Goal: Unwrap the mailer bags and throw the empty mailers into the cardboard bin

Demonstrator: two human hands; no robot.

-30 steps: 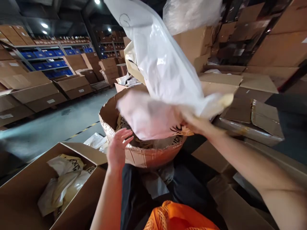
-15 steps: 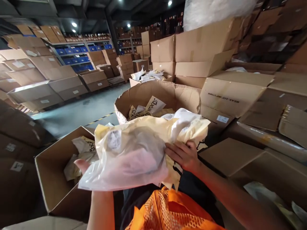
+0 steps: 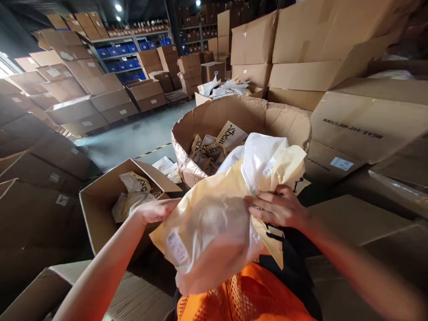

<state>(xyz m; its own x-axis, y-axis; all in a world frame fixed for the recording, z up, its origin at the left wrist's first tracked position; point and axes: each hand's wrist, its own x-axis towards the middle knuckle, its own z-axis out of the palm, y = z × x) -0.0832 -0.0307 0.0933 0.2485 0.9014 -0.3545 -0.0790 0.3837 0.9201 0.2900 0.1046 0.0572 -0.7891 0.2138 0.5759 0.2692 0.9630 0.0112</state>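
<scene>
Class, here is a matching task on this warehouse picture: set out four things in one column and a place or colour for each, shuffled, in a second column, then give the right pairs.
Things
1. plastic bag
2. small open carton
3. mesh vest
4. storage bins

Places or colours
A. blue, on the far shelves
B. orange, at the bottom edge
C. held between left hand and right hand
D. left of the hands, packets inside

Pairs: 1-C, 2-D, 3-B, 4-A
</scene>
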